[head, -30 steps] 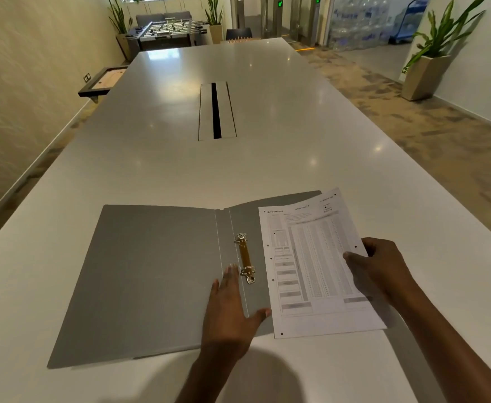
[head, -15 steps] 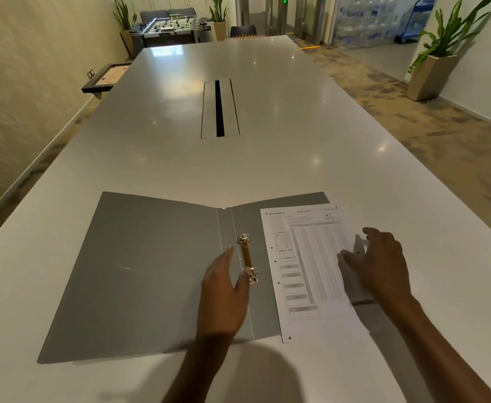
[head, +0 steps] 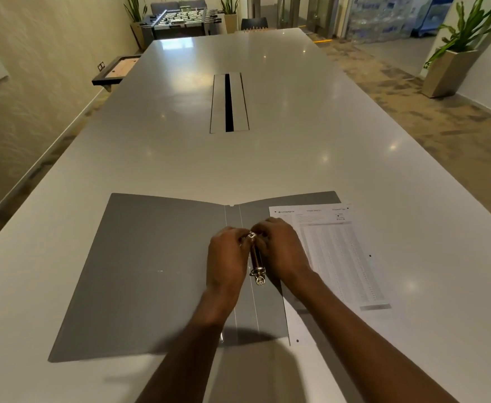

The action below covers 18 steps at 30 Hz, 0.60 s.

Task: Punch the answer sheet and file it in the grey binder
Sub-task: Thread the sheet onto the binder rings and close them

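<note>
The grey binder [head: 151, 271] lies open and flat on the white table, spine towards me. Its metal ring mechanism [head: 256, 261] runs along the spine. My left hand [head: 228, 257] and my right hand [head: 282, 248] meet over the far ring, fingertips pinched on it from either side. The near ring shows between my wrists. The answer sheet [head: 340, 257] lies flat on the binder's right flap and the table, with punch holes visible near its edges. My right forearm covers the sheet's lower left part.
The long white table [head: 238, 158] has a cable slot [head: 229, 102] in its middle. A planter [head: 447, 71] stands on the floor at the right. A foosball table [head: 180, 20] is beyond the far end.
My right hand left the answer sheet and moved left to the ring mechanism. My left hand slid up from the spine to the far ring. The sheet now lies untouched.
</note>
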{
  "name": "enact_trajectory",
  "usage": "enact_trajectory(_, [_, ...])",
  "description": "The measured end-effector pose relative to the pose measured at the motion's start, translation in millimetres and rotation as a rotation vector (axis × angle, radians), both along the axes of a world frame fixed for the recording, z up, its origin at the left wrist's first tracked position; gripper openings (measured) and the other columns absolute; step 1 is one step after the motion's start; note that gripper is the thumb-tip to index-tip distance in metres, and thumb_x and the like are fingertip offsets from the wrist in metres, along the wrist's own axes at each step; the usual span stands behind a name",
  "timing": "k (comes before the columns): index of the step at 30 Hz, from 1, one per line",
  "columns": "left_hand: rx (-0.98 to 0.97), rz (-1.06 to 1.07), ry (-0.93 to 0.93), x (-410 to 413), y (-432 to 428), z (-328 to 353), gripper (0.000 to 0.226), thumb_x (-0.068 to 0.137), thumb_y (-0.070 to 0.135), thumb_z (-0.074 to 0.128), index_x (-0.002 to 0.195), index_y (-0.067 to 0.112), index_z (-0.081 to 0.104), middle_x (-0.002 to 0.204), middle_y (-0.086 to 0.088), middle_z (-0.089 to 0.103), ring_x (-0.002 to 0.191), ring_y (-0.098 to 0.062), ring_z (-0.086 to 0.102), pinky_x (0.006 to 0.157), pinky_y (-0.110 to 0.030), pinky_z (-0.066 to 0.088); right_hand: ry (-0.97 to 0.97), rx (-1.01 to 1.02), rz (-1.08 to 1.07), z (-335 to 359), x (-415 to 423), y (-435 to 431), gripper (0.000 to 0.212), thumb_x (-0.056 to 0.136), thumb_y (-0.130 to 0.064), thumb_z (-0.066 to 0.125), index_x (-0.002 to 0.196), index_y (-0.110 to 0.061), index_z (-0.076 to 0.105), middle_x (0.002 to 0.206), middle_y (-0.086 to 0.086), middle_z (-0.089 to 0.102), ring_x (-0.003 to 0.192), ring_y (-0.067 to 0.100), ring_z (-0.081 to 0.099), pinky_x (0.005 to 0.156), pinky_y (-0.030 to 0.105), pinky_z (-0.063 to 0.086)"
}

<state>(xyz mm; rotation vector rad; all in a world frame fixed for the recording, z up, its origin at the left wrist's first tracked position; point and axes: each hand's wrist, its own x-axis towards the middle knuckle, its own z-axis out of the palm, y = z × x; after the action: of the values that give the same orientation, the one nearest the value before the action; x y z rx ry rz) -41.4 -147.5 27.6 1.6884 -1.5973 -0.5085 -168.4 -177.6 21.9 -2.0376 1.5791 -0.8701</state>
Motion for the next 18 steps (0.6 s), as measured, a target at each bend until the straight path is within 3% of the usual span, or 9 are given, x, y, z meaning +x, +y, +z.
enact_trajectory(4, [-0.007,0.007,-0.096,2.2,-4.9,-8.2,0.018,0.102,0.024,0.063,0.102,0.02,0.08,0.093,0.0,0.074,0.081,-0.009,0.066,0.074,-0.019,0.057,0.002,-0.047,-0.01,-5.5,2.2,2.1,0.013,0.096,-0.014,0.064,0.1,-0.018,0.076,0.096,0.0,0.069,0.084,0.01,0.06,0.075,0.024,0.053])
enact_trajectory(8, [-0.029,-0.009,-0.25,0.4,-9.2,-10.4,0.018,0.103,0.022,0.061,0.092,0.017,0.075,0.083,0.001,0.067,0.071,-0.01,0.059,0.061,-0.02,0.051,-0.002,-0.057,-0.024,-12.2,2.9,5.0,0.012,0.096,-0.013,0.065,0.1,-0.016,0.075,0.094,0.0,0.067,0.08,0.01,0.059,0.073,0.021,0.052])
enact_trajectory(10, [-0.03,-0.024,-0.248,-1.0,-10.0,-10.5,0.017,0.102,0.021,0.061,0.092,0.016,0.073,0.082,-0.001,0.067,0.069,-0.011,0.059,0.059,-0.015,0.045,-0.082,-0.044,-0.034,-16.5,2.6,7.0,0.012,0.098,-0.013,0.062,0.099,-0.016,0.074,0.093,-0.002,0.065,0.081,0.01,0.06,0.073,0.023,0.054])
enact_trajectory(14, [-0.04,-0.047,-0.198,-0.6,-9.6,-15.8,0.017,0.103,0.021,0.061,0.09,0.014,0.069,0.079,-0.002,0.064,0.068,-0.014,0.061,0.061,-0.026,0.056,-0.186,-0.017,-0.035,-21.4,0.9,4.6,0.012,0.099,-0.014,0.061,0.092,-0.017,0.071,0.088,-0.004,0.062,0.079,0.008,0.061,0.072,0.028,0.056])
enact_trajectory(18, [-0.027,-0.023,-0.076,2.0,-9.7,-20.3,0.017,0.101,0.02,0.064,0.086,0.014,0.067,0.077,0.0,0.063,0.064,-0.011,0.059,0.058,-0.013,0.045,-0.28,0.021,-0.043,-22.1,-0.3,3.7,0.012,0.098,-0.018,0.062,0.086,-0.017,0.068,0.084,-0.003,0.063,0.077,0.014,0.064,0.072,0.041,0.059])
